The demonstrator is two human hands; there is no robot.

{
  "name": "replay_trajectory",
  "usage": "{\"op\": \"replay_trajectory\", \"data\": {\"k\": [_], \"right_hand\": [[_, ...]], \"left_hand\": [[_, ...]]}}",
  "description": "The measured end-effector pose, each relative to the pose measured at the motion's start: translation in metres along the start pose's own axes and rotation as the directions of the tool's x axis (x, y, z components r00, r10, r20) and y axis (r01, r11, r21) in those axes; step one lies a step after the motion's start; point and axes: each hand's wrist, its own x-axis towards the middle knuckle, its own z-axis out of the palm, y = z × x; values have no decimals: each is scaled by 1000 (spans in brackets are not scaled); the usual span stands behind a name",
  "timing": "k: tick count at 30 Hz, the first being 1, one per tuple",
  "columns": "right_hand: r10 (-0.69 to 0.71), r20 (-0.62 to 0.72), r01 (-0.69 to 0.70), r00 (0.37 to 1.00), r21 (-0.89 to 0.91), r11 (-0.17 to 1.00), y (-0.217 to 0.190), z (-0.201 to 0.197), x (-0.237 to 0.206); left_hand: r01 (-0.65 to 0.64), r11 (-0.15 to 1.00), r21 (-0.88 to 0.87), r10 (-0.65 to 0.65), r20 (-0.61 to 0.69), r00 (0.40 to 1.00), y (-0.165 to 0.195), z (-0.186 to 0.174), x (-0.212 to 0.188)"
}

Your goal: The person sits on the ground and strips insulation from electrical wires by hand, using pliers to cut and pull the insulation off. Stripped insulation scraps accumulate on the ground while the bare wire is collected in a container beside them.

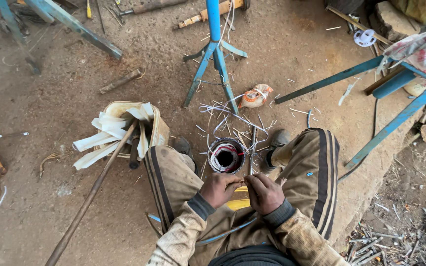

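Where the two hands meet over the lap, a small thin yellowish strip point(241, 187) is pinched between them, too small to tell its kind: the left hand point(219, 189) has its grip closed on one end, and the right hand point(264, 193) has its fingers closed on the other, knuckles nearly touching. Just beyond the hands, between the person's knees, a round motor stator point(226, 155) stands on the floor with red and white windings showing inside its dark ring. Loose white wires point(225, 116) trail from it over the dirt floor point(50, 207). To the left of the left knee sits a cream-coloured plastic tub point(159, 129) stuffed with white paper strips point(102, 135), and a long metal rod point(92, 194) leans across it. Farther out stands a blue metal stand point(214, 54), with a crumpled orange and white bag point(255, 96) near its foot.
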Motion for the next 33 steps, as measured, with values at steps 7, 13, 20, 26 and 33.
{"op": "replay_trajectory", "data": {"k": [7,13,20,26,33], "right_hand": [[89,68,-90,994,22,996,-19,1,14],[172,142,-147,975,-168,975,-23,-77,-29],[642,630,-439,437,-474,763,-69,-143,-74],[639,530,-508,558,-391,768,-82,-152,-111],[791,488,-836,369,-198,512,-71,-156,-75]], "left_hand": [[144,990,3,-144,-52,988,1,-6,4],[40,999,29,-38,-76,996,-7,0,-28],[-73,997,-34,66,-176,982,-12,-21,-18],[-76,993,-95,56,-195,979,6,-26,-1],[-96,988,-120,71,-196,978,5,-40,8]]}}
